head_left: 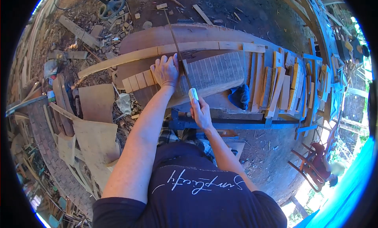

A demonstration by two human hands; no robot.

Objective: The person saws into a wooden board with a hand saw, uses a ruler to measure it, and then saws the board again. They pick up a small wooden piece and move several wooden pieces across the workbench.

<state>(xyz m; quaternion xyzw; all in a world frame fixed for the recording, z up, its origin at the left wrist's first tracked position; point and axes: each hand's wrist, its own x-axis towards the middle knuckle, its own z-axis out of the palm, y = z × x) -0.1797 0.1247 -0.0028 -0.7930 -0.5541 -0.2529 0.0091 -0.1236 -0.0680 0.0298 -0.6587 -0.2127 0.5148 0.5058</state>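
Note:
My right hand (201, 113) is closed round the pale handle of a handsaw (193, 95). Its long narrow blade runs up and away, crossing a large wooden block (216, 72) whose top bears several evenly spaced lines. Just left of the blade, my left hand (165, 72) presses down with curled fingers on a light wooden piece (138, 81), also marked in segments. What lies under the palm is hidden. Beyond my knuckles, a long curved wooden strip (122, 58) passes behind the block, and the blade crosses over it.
A dark blue cloth (238, 97) lies right of the block. Several wood slats (277, 86) are stacked farther right on the bench. Offcuts and scraps (118, 27) litter the ground at upper left, near a handwheel (112, 7). A wooden chair (311, 165) stands at lower right.

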